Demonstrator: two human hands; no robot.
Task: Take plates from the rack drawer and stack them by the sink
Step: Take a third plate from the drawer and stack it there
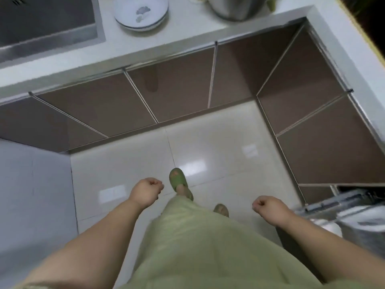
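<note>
A stack of white plates [141, 12] with a grey-blue flower print sits on the pale counter [187, 36], just right of the steel sink [45, 24]. The metal rack drawer [343, 202] stands pulled out at the lower right, blurred, so its contents cannot be made out. My left hand [145, 190] is curled into a fist over the floor and holds nothing. My right hand [265, 207] is also a fist with nothing in it, just left of the drawer's front corner.
A steel pot [235, 7] stands on the counter right of the plates. Brown cabinet doors [183, 88] run under the L-shaped counter. Glossy cream floor tiles [208, 147] lie ahead; my feet in green slippers [177, 180] are mid-step.
</note>
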